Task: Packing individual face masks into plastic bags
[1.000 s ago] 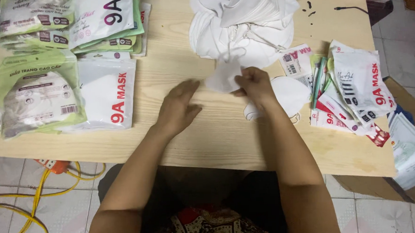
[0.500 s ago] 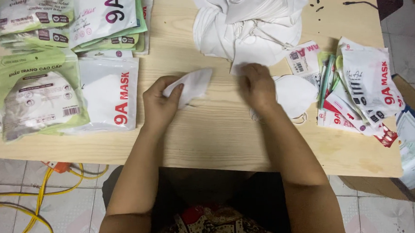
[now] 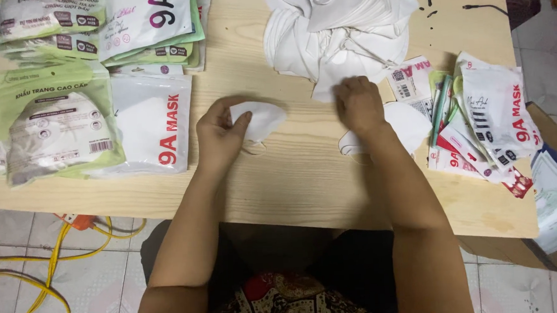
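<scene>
Mask in hand: white folded face mask [image 3: 261, 119], held at its left end by the left hand [image 3: 220, 137], fingers curled round it with the thumb on top; it sits just above the wooden table [image 3: 292, 181], near the middle.
Right hand: right hand [image 3: 359, 103] lies palm down, fingers bent and pressed on the near edge of the loose pile; it grips nothing that can be seen.
Under the right wrist: another flat white mask [image 3: 408, 122] lies on the table, partly covered by the forearm.
Filled packets, left: sealed white pouch [image 3: 155, 127] and a green-edged pouch [image 3: 55, 125], each with a mask inside, just beside the left hand.
Empty packets, right: a heap of flat pouches [image 3: 483, 119], their contents not visible.
Far left: stacked filled packets [image 3: 97, 26].
Far centre: loose pile of white masks [image 3: 338, 28].
Floor: yellow cable [image 3: 39, 273] at the near left.
</scene>
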